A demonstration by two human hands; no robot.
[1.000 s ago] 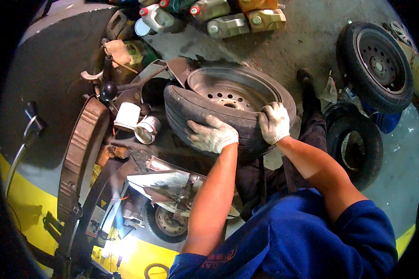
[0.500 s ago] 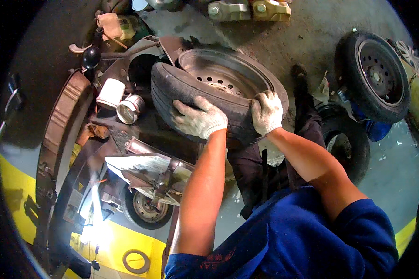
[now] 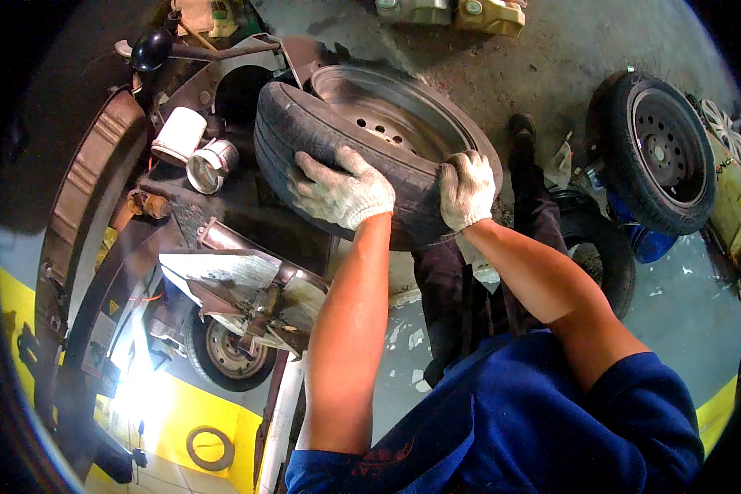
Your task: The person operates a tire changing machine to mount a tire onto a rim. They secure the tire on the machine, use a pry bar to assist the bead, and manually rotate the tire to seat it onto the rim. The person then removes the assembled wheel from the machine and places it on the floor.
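Note:
A black tyre (image 3: 319,134) with a steel wheel rim (image 3: 387,107) inside it leans tilted in front of me, over a tyre-changing machine. Fingers spread, my left hand (image 3: 342,186) in a knitted white work glove presses on the tread. My right hand (image 3: 468,189), gloved the same way, curls its fingers over the tyre's upper edge close to the rim. Round holes show in the part of the rim that is visible; the tyre's near wall hides the rest. What lies beneath the tyre is hidden.
Left of the tyre stand a white tub (image 3: 179,134) and an open can (image 3: 212,165). At right are another wheel (image 3: 669,152) and a loose tyre (image 3: 613,247). Jerrycans (image 3: 490,15) stand at the far edge. A bright lamp (image 3: 144,387) glares at lower left.
The view has shifted slightly, so the surroundings sit further left. Both hands stay in about the same places on the tyre.

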